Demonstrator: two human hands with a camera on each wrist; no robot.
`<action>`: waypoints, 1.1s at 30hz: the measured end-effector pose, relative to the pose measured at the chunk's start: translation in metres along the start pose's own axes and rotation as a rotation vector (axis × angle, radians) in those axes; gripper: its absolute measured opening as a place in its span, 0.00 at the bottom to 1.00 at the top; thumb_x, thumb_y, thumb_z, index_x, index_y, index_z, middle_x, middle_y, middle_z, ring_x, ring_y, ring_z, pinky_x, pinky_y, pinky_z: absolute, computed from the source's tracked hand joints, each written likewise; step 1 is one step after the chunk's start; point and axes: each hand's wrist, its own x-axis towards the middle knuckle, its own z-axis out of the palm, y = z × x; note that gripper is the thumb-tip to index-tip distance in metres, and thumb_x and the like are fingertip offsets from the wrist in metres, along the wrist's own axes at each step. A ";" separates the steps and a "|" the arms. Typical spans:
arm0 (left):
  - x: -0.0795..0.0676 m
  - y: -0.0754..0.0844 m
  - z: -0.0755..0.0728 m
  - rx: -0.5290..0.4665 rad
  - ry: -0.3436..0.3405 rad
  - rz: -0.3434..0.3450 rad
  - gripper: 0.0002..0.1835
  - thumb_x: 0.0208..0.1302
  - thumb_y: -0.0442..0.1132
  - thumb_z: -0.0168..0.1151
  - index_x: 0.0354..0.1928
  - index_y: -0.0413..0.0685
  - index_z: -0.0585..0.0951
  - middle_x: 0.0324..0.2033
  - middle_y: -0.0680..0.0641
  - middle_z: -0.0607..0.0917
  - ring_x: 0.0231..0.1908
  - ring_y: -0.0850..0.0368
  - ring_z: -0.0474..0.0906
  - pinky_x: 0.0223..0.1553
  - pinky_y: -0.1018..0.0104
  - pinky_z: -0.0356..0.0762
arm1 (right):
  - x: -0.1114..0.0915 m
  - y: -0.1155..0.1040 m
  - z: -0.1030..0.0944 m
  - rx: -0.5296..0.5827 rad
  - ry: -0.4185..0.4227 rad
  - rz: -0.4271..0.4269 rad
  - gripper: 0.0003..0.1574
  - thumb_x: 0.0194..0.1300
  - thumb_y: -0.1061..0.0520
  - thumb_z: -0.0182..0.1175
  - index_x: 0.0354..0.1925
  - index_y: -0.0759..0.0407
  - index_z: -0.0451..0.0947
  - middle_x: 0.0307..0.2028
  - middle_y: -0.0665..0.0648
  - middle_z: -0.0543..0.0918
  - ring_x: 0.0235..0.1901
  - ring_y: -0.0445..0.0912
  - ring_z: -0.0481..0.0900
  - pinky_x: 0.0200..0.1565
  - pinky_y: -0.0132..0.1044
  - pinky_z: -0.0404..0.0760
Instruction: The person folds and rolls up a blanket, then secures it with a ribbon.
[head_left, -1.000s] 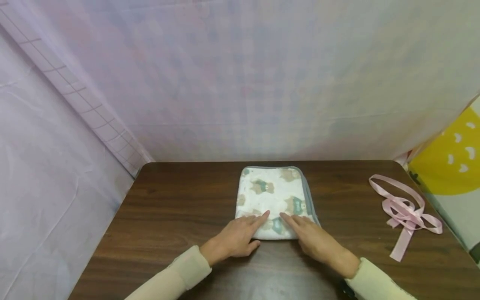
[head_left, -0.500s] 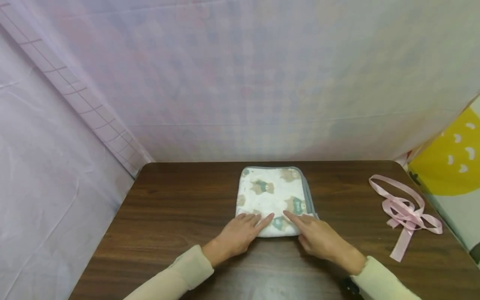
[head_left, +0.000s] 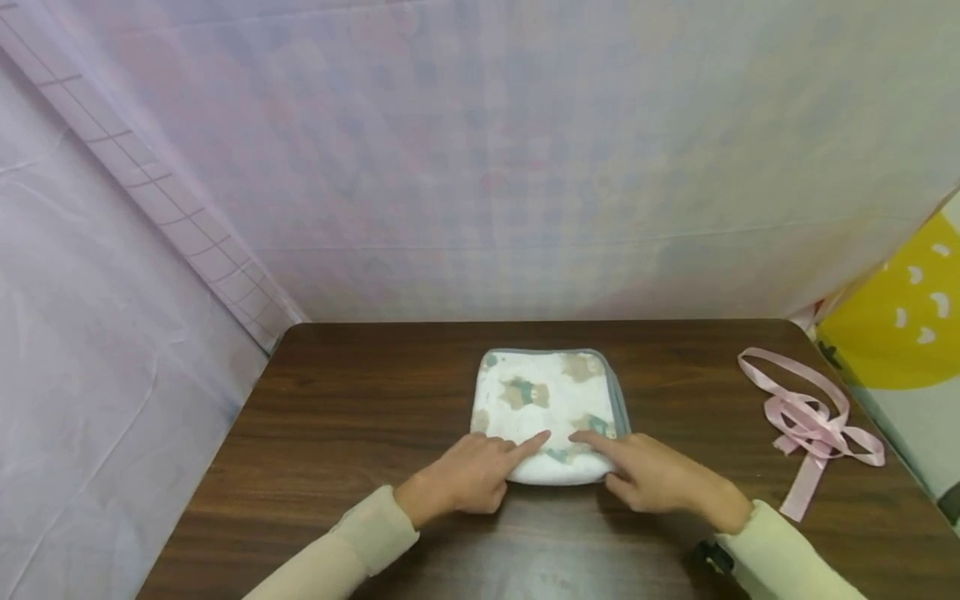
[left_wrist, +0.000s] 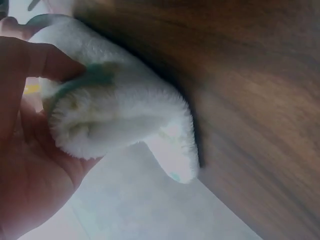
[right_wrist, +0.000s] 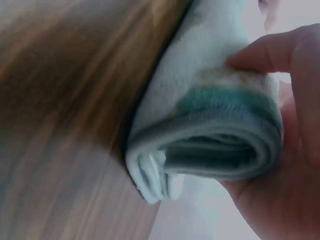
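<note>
A folded plush blanket (head_left: 517, 408), white with a bear print and grey trim, lies on the table in the head view. My left hand (head_left: 468, 471) grips its near left corner, index finger extended over the top. At the near right corner my right hand (head_left: 660, 475) holds it the same way. In the left wrist view the fluffy blanket end (left_wrist: 125, 110) curls over between finger and palm. The right wrist view shows the grey-bound blanket layers (right_wrist: 215, 140) bent into a loop inside the right hand (right_wrist: 280, 125). Several fingertips are hidden under the blanket.
A loose pink ribbon (head_left: 813, 433) lies on the right of the dark wooden table (head_left: 360, 400). Pale cloth hangs (head_left: 480, 167) behind the table's far edge and at its left. A yellow patterned panel (head_left: 900, 317) stands at the right.
The blanket's far edge has come nearer to me and its near edge now looks thicker and curled. Both hands went from lying flat on top to gripping the near corners.
</note>
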 end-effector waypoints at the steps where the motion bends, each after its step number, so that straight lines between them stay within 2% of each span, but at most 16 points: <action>1: 0.000 0.000 -0.001 -0.024 -0.015 -0.004 0.47 0.56 0.33 0.63 0.78 0.53 0.54 0.24 0.56 0.78 0.20 0.65 0.64 0.22 0.72 0.68 | 0.000 0.001 -0.001 0.028 -0.009 -0.007 0.41 0.55 0.67 0.63 0.67 0.56 0.66 0.21 0.37 0.65 0.18 0.28 0.60 0.22 0.26 0.66; 6: 0.003 -0.001 -0.007 -0.148 -0.103 -0.031 0.46 0.58 0.32 0.60 0.78 0.56 0.55 0.21 0.60 0.71 0.18 0.65 0.58 0.20 0.73 0.62 | 0.003 0.005 -0.006 0.134 -0.050 -0.036 0.37 0.57 0.68 0.62 0.65 0.57 0.68 0.24 0.39 0.69 0.20 0.29 0.64 0.25 0.26 0.70; 13: 0.008 -0.012 -0.013 -0.381 -0.183 -0.063 0.43 0.61 0.30 0.56 0.78 0.59 0.55 0.12 0.59 0.61 0.13 0.67 0.49 0.16 0.74 0.55 | 0.009 0.017 -0.012 0.283 -0.156 -0.004 0.29 0.65 0.67 0.55 0.64 0.60 0.68 0.21 0.38 0.67 0.18 0.28 0.62 0.28 0.28 0.71; 16: 0.008 -0.017 -0.014 -0.470 -0.198 -0.089 0.43 0.61 0.30 0.56 0.78 0.60 0.55 0.12 0.60 0.60 0.12 0.68 0.50 0.16 0.75 0.57 | 0.009 0.021 -0.012 0.277 -0.147 -0.008 0.28 0.65 0.66 0.55 0.63 0.61 0.69 0.31 0.44 0.78 0.25 0.31 0.69 0.35 0.30 0.75; 18: 0.008 -0.021 -0.014 -0.521 -0.202 -0.102 0.43 0.62 0.31 0.56 0.78 0.60 0.55 0.13 0.59 0.61 0.12 0.68 0.52 0.17 0.75 0.60 | 0.009 0.023 -0.012 0.259 -0.136 -0.013 0.27 0.66 0.65 0.56 0.63 0.59 0.69 0.41 0.51 0.83 0.34 0.35 0.76 0.41 0.34 0.77; 20: 0.009 -0.025 -0.015 -0.553 -0.191 -0.110 0.42 0.62 0.32 0.57 0.78 0.59 0.55 0.17 0.57 0.69 0.15 0.68 0.57 0.22 0.75 0.65 | 0.010 0.027 -0.011 0.245 -0.126 -0.011 0.26 0.66 0.64 0.57 0.62 0.57 0.69 0.51 0.56 0.82 0.44 0.39 0.78 0.47 0.37 0.78; 21: 0.009 -0.027 -0.014 -0.566 -0.178 -0.108 0.42 0.63 0.33 0.58 0.77 0.58 0.55 0.21 0.55 0.75 0.18 0.68 0.62 0.26 0.75 0.68 | 0.010 0.028 -0.011 0.246 -0.123 -0.007 0.26 0.66 0.64 0.57 0.62 0.56 0.69 0.53 0.56 0.82 0.47 0.40 0.78 0.48 0.38 0.78; 23: 0.010 -0.032 -0.013 -0.579 -0.144 -0.103 0.41 0.63 0.34 0.59 0.77 0.55 0.57 0.34 0.51 0.82 0.27 0.67 0.71 0.35 0.73 0.73 | 0.011 0.032 -0.011 0.264 -0.118 0.001 0.25 0.67 0.64 0.57 0.61 0.55 0.69 0.49 0.56 0.83 0.44 0.40 0.79 0.46 0.37 0.78; 26: 0.009 -0.038 -0.013 -0.599 -0.079 -0.116 0.39 0.63 0.35 0.61 0.76 0.51 0.59 0.50 0.46 0.82 0.41 0.65 0.74 0.46 0.71 0.73 | 0.012 0.037 -0.011 0.308 -0.104 0.012 0.24 0.67 0.65 0.57 0.60 0.55 0.69 0.41 0.51 0.83 0.37 0.37 0.76 0.41 0.34 0.77; 29: 0.007 -0.043 -0.012 -0.652 -0.043 -0.167 0.39 0.64 0.37 0.61 0.76 0.51 0.59 0.51 0.45 0.81 0.35 0.63 0.75 0.44 0.68 0.75 | 0.013 0.042 -0.011 0.343 -0.085 0.036 0.23 0.67 0.64 0.58 0.59 0.56 0.69 0.37 0.48 0.81 0.34 0.36 0.75 0.39 0.33 0.75; 31: 0.006 -0.047 -0.011 -0.678 -0.022 -0.207 0.38 0.65 0.40 0.61 0.76 0.53 0.59 0.52 0.44 0.82 0.33 0.63 0.76 0.43 0.66 0.75 | 0.014 0.045 -0.011 0.360 -0.069 0.065 0.22 0.67 0.63 0.59 0.59 0.57 0.69 0.39 0.49 0.81 0.37 0.37 0.76 0.41 0.34 0.75; 33: 0.005 -0.050 -0.009 -0.702 -0.002 -0.250 0.38 0.66 0.43 0.61 0.76 0.53 0.59 0.53 0.41 0.82 0.35 0.61 0.79 0.44 0.63 0.76 | 0.013 0.047 -0.011 0.364 -0.052 0.101 0.22 0.68 0.61 0.60 0.59 0.57 0.69 0.42 0.51 0.82 0.40 0.39 0.78 0.43 0.35 0.76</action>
